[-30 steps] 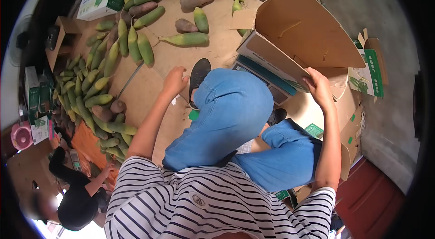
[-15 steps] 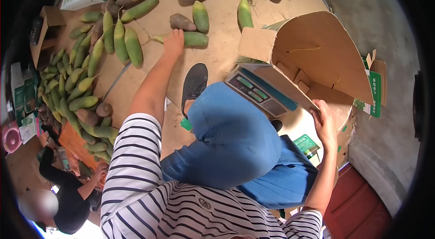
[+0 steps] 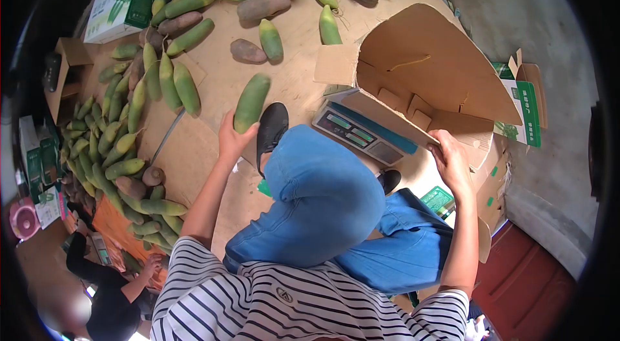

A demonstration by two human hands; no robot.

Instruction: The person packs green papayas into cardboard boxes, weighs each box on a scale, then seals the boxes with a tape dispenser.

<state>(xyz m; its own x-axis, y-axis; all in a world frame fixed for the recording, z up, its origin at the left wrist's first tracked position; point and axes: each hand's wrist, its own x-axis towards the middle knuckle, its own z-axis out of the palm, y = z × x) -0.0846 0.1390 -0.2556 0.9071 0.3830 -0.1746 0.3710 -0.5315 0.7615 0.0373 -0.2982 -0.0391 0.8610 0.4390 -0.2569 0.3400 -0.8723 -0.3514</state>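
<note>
A green radish (image 3: pixel 252 102) is raised in my left hand (image 3: pixel 234 139), held near its lower end above the cardboard floor. With my right hand (image 3: pixel 452 159) I grip the lower edge of an open cardboard box (image 3: pixel 429 50), which lies tilted with its inside facing me. The box stands on a digital scale (image 3: pixel 358 133), whose green displays show beside a flap. Near the radish, a reddish radish (image 3: pixel 248 51) and another green one (image 3: pixel 271 41) lie on the cardboard.
A large pile of green radishes (image 3: pixel 106 141) covers the left side. Green-and-white boxes (image 3: pixel 119 2) stand at the top left. At the lower left a co-worker in black (image 3: pixel 106 292) reaches toward an orange sheet. A concrete wall (image 3: pixel 549 37) rises at the right.
My left hand has lifted the green radish off the cardboard and brought it closer to my body, now upright. My right hand still grips the box edge. The view has shifted slightly.
</note>
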